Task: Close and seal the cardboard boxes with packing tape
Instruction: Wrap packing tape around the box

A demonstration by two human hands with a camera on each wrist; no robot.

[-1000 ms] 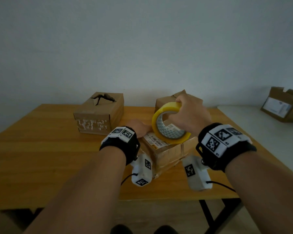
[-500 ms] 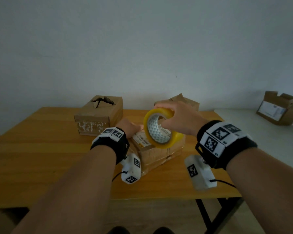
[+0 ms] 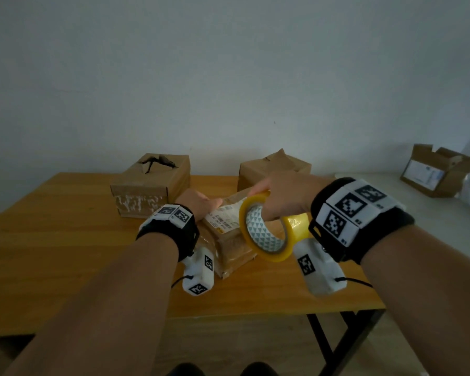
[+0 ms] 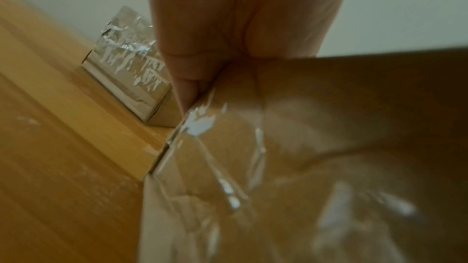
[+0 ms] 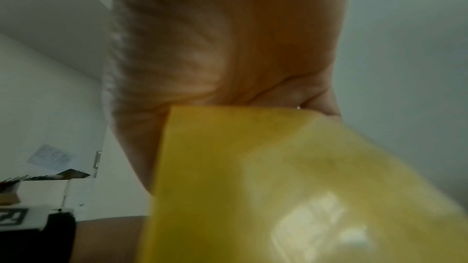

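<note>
A small cardboard box (image 3: 228, 240) wrapped in clear tape, with a white shipping label on top, lies in the middle of the wooden table (image 3: 65, 240). My left hand (image 3: 198, 202) rests flat on its top at the left edge; the left wrist view shows the palm (image 4: 240, 27) pressed against the box (image 4: 316, 157). My right hand (image 3: 285, 194) grips a yellow roll of packing tape (image 3: 269, 232) and holds it upright just above the box's right side. In the right wrist view the roll (image 5: 278, 187) fills the frame below my palm (image 5: 228, 47).
Two more cardboard boxes stand at the back of the table: one with a torn top (image 3: 151, 183) at the left, one (image 3: 274, 169) behind my right hand. An open box (image 3: 437, 172) sits on a white surface far right. The table's front edge is close to me.
My right hand has drawn the tape roll back toward me and to the right over the box. The left hand has stayed on the box's top.
</note>
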